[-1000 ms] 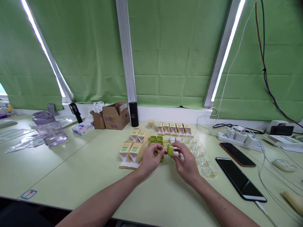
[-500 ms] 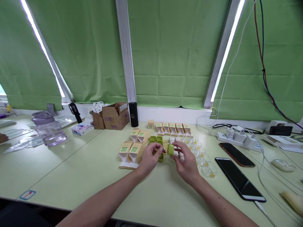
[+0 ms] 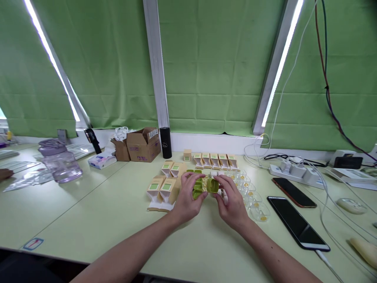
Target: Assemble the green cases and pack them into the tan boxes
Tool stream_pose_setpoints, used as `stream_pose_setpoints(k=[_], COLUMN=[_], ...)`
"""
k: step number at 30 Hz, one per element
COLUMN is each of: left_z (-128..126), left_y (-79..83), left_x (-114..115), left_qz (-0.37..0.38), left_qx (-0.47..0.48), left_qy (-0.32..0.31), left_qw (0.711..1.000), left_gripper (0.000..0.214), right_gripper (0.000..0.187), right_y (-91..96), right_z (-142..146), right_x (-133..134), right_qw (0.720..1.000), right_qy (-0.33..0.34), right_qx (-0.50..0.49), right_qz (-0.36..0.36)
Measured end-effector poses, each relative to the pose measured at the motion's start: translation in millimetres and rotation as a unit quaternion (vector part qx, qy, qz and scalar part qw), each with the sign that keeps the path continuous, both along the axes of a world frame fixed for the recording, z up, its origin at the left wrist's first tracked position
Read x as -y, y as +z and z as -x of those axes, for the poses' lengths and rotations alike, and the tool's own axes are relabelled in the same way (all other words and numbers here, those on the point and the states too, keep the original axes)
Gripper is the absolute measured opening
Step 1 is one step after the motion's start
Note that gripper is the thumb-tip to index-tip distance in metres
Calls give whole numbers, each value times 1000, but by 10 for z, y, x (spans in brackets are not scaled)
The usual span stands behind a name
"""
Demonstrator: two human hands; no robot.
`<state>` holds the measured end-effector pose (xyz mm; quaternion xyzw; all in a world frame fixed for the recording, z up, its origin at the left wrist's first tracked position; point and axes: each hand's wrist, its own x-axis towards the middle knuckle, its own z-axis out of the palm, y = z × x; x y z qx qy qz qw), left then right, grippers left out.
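Observation:
My left hand [image 3: 186,198] and my right hand [image 3: 232,201] meet over the middle of the pale green table [image 3: 97,212], fingers pinched round a small green case [image 3: 209,185] held between them. The left fingers grip its left half, the right fingers its right half, and the case looks partly opened. Just behind lie more green cases [image 3: 194,173]. Tan cartons with green labels [image 3: 160,189] lie to the left, and a row of small tan boxes [image 3: 214,160] stands further back. Clear cups with yellow pieces [image 3: 255,204] run in a line to the right.
Two phones [image 3: 297,225] lie at the right, beside a power strip [image 3: 290,169] with cables. A brown cardboard box [image 3: 143,144], a black cylinder [image 3: 165,142] and a purple jug [image 3: 60,161] stand at the back left. Another person's hand [image 3: 4,173] shows at the far left edge.
Both hands have drawn closer together and lifted slightly; the green case now sits between both sets of fingers instead of only in the right hand.

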<state>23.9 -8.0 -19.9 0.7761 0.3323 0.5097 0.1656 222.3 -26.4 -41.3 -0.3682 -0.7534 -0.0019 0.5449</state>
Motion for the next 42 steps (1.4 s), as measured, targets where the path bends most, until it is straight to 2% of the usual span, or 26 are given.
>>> stream_pose_setpoints(k=[9, 26, 35, 42], left_z=[2, -6, -1, -6], left_y=[-34, -57, -55, -48], left_x=[-39, -47, -54, -46], left_qz=[-27, -49, -57, -55], left_qx=[-20, -11, -7, -6], left_qy=[-27, -17, -20, -17], left_qw=[999, 999, 998, 998], left_gripper=[49, 45, 45, 45], right_gripper=[35, 40, 31, 32], right_y=[12, 64, 45, 44], right_z=[7, 35, 13, 18], right_x=[13, 32, 21, 20], right_qw=[998, 993, 994, 994], right_qy=[5, 6, -6, -2], right_qx=[51, 82, 68, 66], right_qz=[-45, -82, -89, -93])
